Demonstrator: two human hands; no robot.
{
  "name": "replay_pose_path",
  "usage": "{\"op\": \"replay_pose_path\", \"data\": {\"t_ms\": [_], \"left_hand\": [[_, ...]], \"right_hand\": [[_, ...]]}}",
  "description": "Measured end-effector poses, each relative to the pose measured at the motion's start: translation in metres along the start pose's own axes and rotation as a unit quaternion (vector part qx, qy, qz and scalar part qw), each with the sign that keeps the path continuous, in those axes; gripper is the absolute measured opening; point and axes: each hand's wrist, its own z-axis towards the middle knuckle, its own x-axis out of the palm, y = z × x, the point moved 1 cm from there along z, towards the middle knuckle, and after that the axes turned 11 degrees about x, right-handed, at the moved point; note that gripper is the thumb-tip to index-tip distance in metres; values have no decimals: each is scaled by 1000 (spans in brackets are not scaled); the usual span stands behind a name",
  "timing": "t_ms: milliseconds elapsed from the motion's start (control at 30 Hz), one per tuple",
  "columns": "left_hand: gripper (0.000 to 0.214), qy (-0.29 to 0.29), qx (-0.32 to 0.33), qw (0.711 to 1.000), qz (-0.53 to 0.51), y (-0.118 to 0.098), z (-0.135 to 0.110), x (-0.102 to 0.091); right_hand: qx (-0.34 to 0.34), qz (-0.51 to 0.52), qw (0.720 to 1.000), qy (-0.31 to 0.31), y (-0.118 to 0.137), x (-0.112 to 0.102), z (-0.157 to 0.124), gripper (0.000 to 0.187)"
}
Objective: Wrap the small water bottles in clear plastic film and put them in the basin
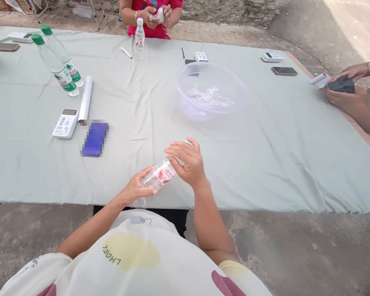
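Note:
Just above the near table edge, my left hand (138,187) grips a clear plastic bottle (158,174) with a white and red label. The bottle lies tilted, its upper end pointing right and away from me. Loose clear film shows around it and hangs below my left hand. My right hand (188,162) is over the bottle's upper end, fingers stretched and apart, the thumb close to the label. That hand hides the bottle's top, so I cannot see whether a cap is on it.
A clear basin (200,113) holds crumpled plastic film (208,96). Left stand two green-capped bottles (64,80), beside a white roll (85,98), a white device (65,124) and a blurred blue item (95,139). Another bottle (139,39) stands near a person opposite; another person's hands (347,86) hold a dark object.

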Motion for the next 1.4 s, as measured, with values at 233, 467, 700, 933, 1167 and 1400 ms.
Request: {"op": "replay_pose_path", "data": {"t_ms": [233,467,700,933,1167,1400], "left_hand": [[97,-46,38,995,-86,2,-3,-10],[52,-208,-61,901,-375,13,38,5],[34,-88,-111,877,-459,17,62,2],[81,46,-94,932,-346,51,69,-5],[86,91,-95,933,-334,56,64,-6],[102,74,-110,910,-393,67,68,-7]], "right_hand": [[150,320,928,-115,-4,32,-8,26],[-42,225,947,-225,52,47,-26,12],[-163,162,960,-158,66,49,-33,27],[59,203,973,-91,28,35,31,9],[59,109,975,-185,-20,47,182,32],[75,28,965,-249,-78,83,319,40]]}}
